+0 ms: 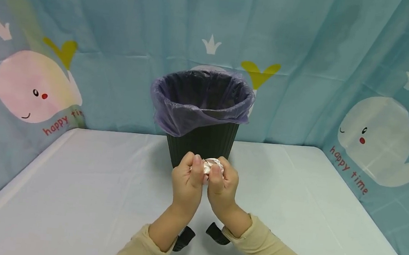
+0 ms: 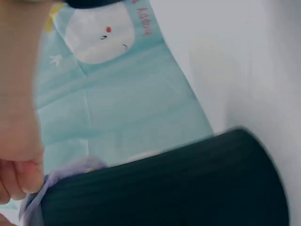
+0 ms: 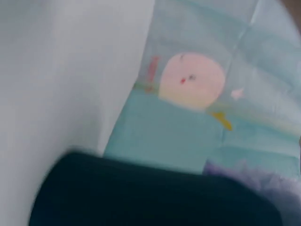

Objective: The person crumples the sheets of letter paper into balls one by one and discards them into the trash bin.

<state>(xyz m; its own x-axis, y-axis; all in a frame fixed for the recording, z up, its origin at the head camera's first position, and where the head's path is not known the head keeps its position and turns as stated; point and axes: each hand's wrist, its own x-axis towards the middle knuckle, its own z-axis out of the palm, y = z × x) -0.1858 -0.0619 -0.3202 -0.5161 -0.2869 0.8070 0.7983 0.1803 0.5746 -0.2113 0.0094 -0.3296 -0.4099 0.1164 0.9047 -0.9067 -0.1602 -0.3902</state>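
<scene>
In the head view, my left hand (image 1: pixel 189 183) and my right hand (image 1: pixel 223 189) are raised side by side in front of the bin. Between them they grip a crumpled white piece, seemingly paper (image 1: pixel 213 164), with fingers curled and thumbs on the near side. Most of it is hidden inside the fists. Behind the hands stands a dark ribbed trash bin (image 1: pixel 207 138), lined with a purple bag (image 1: pixel 186 119) folded over its rim. Part of a hand (image 2: pixel 19 136) shows at the left of the left wrist view; the right wrist view shows no clear hand.
A white table (image 1: pixel 72 197) spreads beneath the arms and bin. Blue curtains (image 1: pixel 119 86) with cartoon whales enclose the back and both sides. Black wrist devices (image 1: pixel 217 234) hang below the sleeves. Both wrist views show the bin's dark side (image 3: pixel 141 193) close up.
</scene>
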